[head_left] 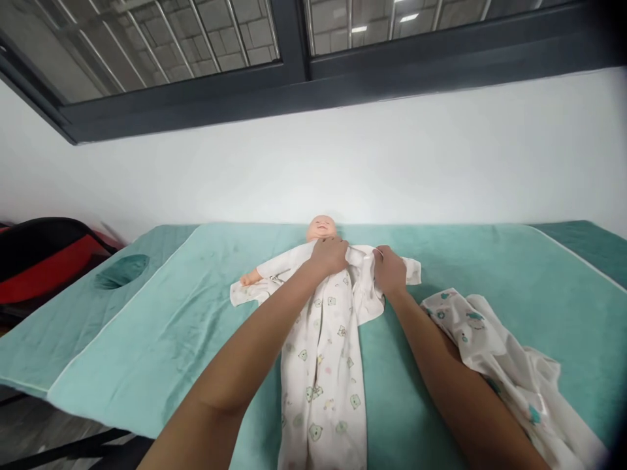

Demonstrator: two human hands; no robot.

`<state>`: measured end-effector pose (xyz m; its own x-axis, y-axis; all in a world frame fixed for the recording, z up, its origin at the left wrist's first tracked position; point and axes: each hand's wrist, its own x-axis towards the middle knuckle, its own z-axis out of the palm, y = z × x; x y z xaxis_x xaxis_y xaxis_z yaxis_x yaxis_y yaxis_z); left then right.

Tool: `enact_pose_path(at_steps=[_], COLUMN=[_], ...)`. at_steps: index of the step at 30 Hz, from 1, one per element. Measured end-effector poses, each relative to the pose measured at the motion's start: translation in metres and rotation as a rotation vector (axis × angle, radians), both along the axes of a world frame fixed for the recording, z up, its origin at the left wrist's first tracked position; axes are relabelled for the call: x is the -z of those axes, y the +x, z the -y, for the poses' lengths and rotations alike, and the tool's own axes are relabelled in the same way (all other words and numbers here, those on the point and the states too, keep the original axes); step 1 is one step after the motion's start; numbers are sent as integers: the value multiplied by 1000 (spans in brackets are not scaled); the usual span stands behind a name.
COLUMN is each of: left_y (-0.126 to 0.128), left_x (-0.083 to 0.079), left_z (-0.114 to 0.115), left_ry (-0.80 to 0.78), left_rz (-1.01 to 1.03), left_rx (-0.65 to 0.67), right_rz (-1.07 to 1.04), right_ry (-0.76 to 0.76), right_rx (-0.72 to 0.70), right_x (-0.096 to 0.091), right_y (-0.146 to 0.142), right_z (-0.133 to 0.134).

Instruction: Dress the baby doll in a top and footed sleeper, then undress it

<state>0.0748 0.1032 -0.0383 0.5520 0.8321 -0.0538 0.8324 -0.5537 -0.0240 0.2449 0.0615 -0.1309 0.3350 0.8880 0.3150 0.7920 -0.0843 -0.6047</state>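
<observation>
A baby doll lies on its back on a teal towel, dressed in a white printed romper. My left hand is closed on the romper fabric at the doll's chest, just below its chin. My right hand pinches the open right flap of the romper near the doll's shoulder. The doll's one bare hand shows at the left sleeve end. Its other arm is hidden under cloth.
A second crumpled white printed garment lies on the towel at the right. The padded table has a face hole at left. A black and red chair stands left. White wall and dark window frame behind.
</observation>
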Motion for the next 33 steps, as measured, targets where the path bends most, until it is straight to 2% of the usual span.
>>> enact_pose_path(at_steps=[5, 7, 12, 15, 18, 22, 25, 27, 30, 33], left_y=[-12, -3, 35, 45, 39, 18, -1, -7, -3, 16], left_x=[-5, 1, 27, 34, 26, 1, -18, -26, -25, -12], left_z=[2, 7, 13, 9, 4, 4, 8, 11, 13, 12], left_ry=[-4, 22, 78, 90, 104, 152, 208, 242, 259, 241], left_rz=[-99, -119, -132, -118, -98, -75, -54, -35, -6, 17], left_rx=[-1, 36, 119, 146, 153, 128, 68, 20, -27, -41], right_rz=[-46, -86, -107, -126, -172, -277, -381, -450, -546, -642], right_ry=[-63, -65, -30, -21, -20, -12, 6, 31, 90, 167], right_rx=[50, 38, 5, 3, 36, 91, 122, 130, 104, 35], right_x=[2, 4, 6, 7, 7, 8, 10, 12, 15, 19], right_y=[1, 1, 1, 2, 3, 7, 12, 15, 17, 17], right_z=[-4, -5, -6, -7, -7, -7, -9, -11, -15, -18])
